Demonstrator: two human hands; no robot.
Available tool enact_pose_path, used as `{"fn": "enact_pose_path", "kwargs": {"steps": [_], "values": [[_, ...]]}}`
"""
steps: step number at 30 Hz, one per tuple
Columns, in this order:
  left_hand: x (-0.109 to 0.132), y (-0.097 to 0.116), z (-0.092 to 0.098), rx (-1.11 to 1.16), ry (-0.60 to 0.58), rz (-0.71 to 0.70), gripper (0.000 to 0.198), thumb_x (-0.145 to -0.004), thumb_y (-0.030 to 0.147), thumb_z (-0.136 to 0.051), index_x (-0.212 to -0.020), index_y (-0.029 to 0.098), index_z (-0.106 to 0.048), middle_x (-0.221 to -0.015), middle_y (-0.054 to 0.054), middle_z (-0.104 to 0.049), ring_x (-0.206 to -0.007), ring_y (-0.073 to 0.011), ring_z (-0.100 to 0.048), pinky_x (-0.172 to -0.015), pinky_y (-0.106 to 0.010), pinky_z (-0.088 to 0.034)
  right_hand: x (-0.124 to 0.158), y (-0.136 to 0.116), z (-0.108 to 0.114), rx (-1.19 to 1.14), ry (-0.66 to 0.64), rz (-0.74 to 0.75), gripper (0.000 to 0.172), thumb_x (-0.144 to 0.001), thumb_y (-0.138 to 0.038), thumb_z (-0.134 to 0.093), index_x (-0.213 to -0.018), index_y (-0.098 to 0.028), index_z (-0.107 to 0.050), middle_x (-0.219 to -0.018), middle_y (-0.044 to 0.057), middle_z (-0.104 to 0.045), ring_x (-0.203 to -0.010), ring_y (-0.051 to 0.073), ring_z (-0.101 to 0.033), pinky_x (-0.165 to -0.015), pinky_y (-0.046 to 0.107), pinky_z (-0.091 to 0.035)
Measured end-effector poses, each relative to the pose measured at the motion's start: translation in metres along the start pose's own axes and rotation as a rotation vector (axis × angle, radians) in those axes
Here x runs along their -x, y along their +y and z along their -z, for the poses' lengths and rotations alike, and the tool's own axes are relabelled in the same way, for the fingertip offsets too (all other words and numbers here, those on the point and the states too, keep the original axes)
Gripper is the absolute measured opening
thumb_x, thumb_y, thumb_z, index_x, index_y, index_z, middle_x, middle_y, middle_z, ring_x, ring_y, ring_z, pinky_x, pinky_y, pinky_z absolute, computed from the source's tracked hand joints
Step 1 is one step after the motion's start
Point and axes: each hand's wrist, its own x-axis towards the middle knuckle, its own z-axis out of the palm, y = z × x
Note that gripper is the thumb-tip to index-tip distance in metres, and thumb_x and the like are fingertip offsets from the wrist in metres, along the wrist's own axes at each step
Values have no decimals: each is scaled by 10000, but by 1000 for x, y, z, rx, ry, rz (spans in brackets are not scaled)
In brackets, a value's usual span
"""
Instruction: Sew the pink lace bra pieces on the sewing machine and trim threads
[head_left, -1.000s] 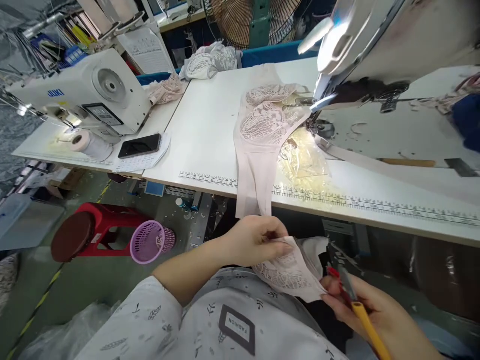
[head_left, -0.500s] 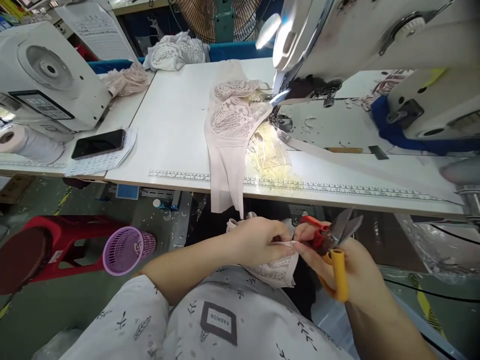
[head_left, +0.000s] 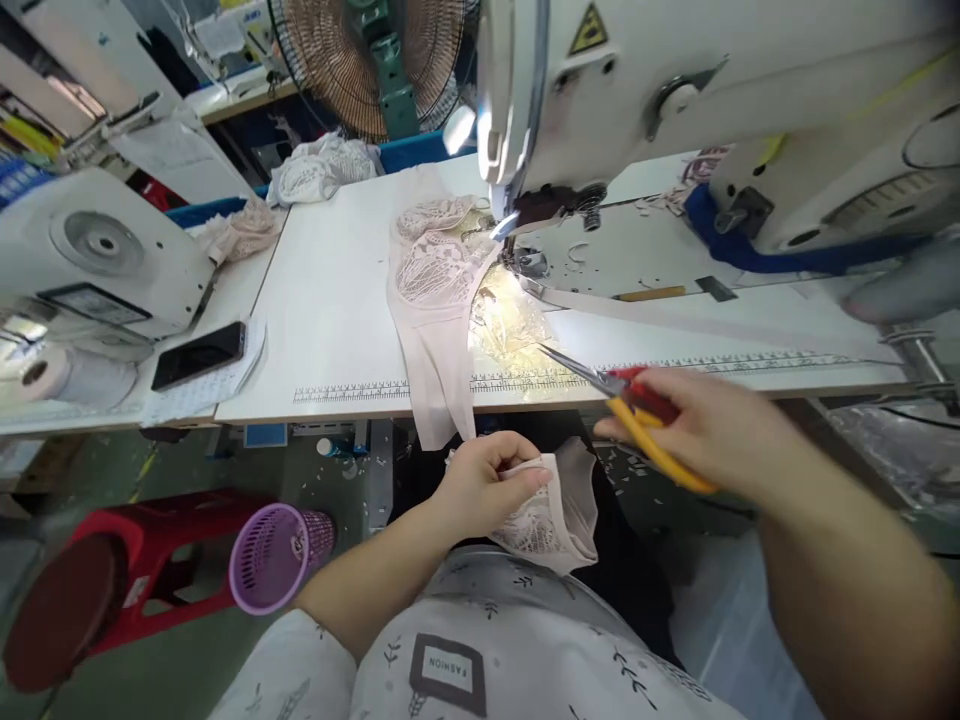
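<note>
My left hand (head_left: 487,487) pinches a pale pink lace bra piece (head_left: 551,525) between thumb and fingers, low over my lap. Its lace cup and a sheer panel hang to the right of the fingers. In my right hand (head_left: 697,420), slightly blurred, is a pair of scissors (head_left: 637,410) with red and orange handles. Their blades look nearly closed and point up and left over the table edge. Another pale pink lace bra (head_left: 439,270) lies on the table, with its side at the sewing machine (head_left: 517,200) needle. A lower end of it drapes over the front edge.
Under the needle area is a shiny yellowish plastic piece (head_left: 510,320). A phone (head_left: 199,356) rests on papers beside a thread cone (head_left: 71,378). A fan (head_left: 386,70) stands behind the white table (head_left: 330,290). A purple basket (head_left: 270,560) and red stool (head_left: 161,550) are at floor left.
My right hand has left the fabric and moved up and right, and the scissors now point forward over the table edge. My left hand still holds the lace piece. The camera view has shifted.
</note>
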Motion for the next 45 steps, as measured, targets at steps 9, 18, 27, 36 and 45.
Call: {"fn": "enact_pose_path", "kwargs": {"steps": [9, 18, 27, 36, 45], "values": [[2, -7, 18, 219, 129, 130, 393, -644, 490, -730, -735, 159, -540, -555, 42, -488, -483, -57, -399, -472, -190, -320, -56, 37, 29, 110, 116, 85, 332, -807, -376, -556, -537, -183, -540, -491, -39, -511, -388, 30, -415, -383, 158, -276], [4, 1, 29, 210, 322, 36, 329, -620, 415, -764, -699, 173, -555, -571, 49, -531, -483, -61, -436, -477, -184, -344, 52, -34, -67, -437, -143, 313, 192, -795, -333, -618, -892, -169, -599, -803, 56, -643, -718, 177, -604, -611, 295, -489], [7, -4, 39, 207, 412, -25, 317, -605, 389, -795, -675, 169, -576, -575, 45, -555, -492, -57, -466, -476, -164, -369, 62, -25, -76, -562, -26, 244, 157, -857, -314, -554, -772, -193, -608, -695, 17, -603, -622, 135, -555, -549, 252, -418], [11, -13, 37, 68, 497, -11, 301, -613, 419, -769, -687, 148, -661, -585, 22, -586, -513, -69, -479, -513, -184, -397, 68, -26, -72, -563, -115, 161, 259, -861, -426, -530, -767, -218, -652, -704, 25, -647, -610, 155, -609, -543, 258, -489], [10, -9, 33, -7, 416, -44, 314, -699, 433, -686, -704, 120, -660, -556, 19, -515, -519, -70, -413, -521, -211, -361, 75, -10, -83, -432, -111, 98, 223, -811, -447, -584, -865, -248, -670, -806, 12, -706, -644, 171, -677, -536, 225, -558]]}}
